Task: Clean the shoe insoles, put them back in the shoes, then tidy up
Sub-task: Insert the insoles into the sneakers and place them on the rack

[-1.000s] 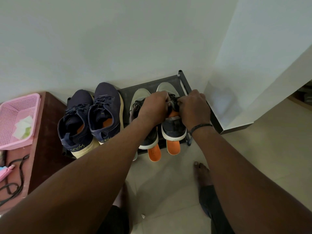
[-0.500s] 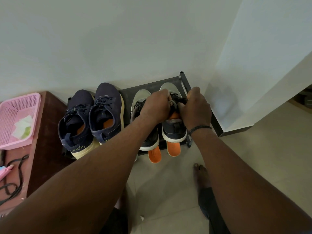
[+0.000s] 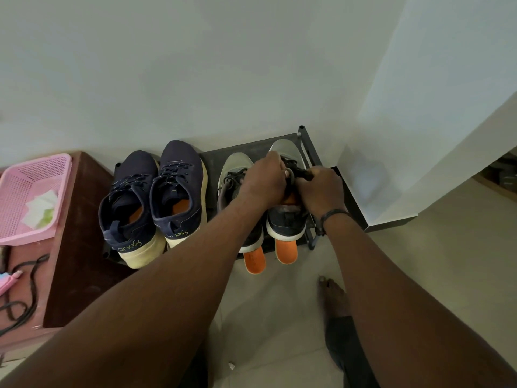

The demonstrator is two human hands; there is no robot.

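Fingers of L hand [image 3: 264,180] & R hand [image 3: 321,189] curled tight, both gripping grey shoe [image 3: 285,219] at its laces.

Both hands, left [image 3: 263,182] and right [image 3: 321,189], gripping the grey shoe [image 3: 285,219] on the rack [image 3: 305,141]; orange insoles [image 3: 286,250] beneath; navy pair [image 3: 156,197] alongside.

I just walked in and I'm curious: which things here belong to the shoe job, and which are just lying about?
Job: left hand and right hand on the grey shoe; its pair; navy shoes; rack.

Lying about: pink basket, black cable, brown table.
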